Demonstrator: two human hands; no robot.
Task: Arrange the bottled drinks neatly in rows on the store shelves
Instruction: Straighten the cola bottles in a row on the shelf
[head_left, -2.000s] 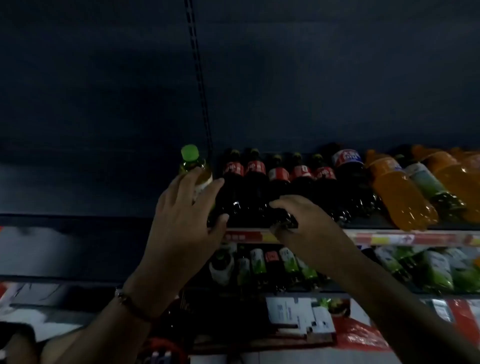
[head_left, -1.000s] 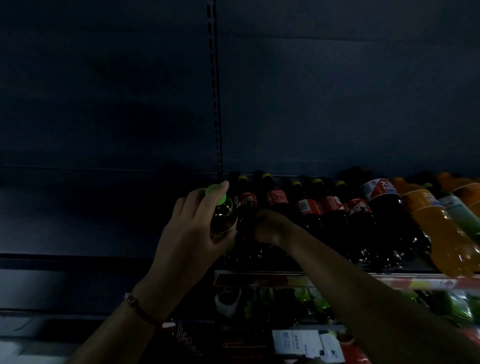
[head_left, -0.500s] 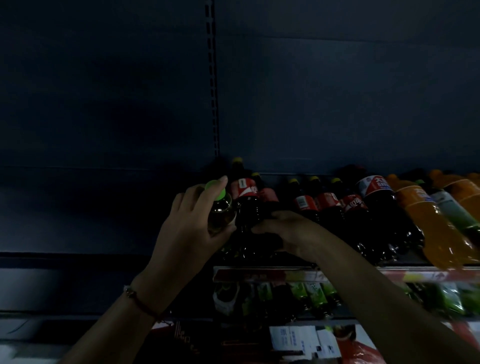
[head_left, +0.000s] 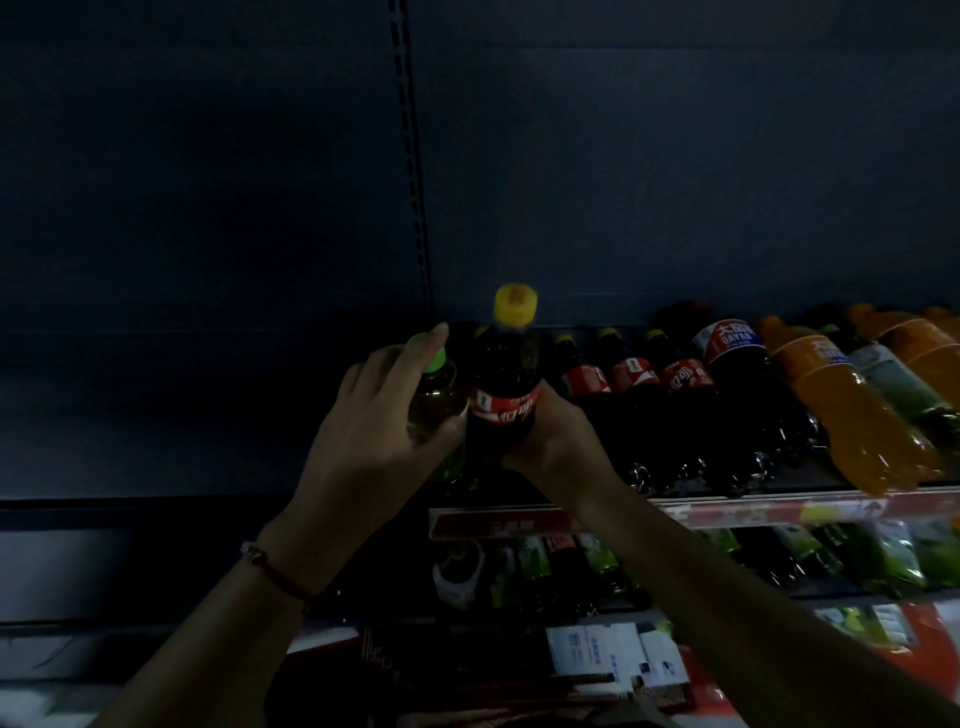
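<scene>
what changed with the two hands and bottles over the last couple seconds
The right hand took hold of a yellow-capped cola bottle and lifted it above the row. The left hand still grips the green-capped bottle. The other bottles stayed on the shelf.

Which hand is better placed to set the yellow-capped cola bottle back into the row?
Right hand: it already grips the yellow-capped dark cola bottle. The left hand holds the green-capped bottle.

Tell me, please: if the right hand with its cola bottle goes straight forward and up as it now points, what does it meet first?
Probably nothing near: beyond the right hand and cola bottle only the dark back panel shows, though depth is unclear.
</scene>
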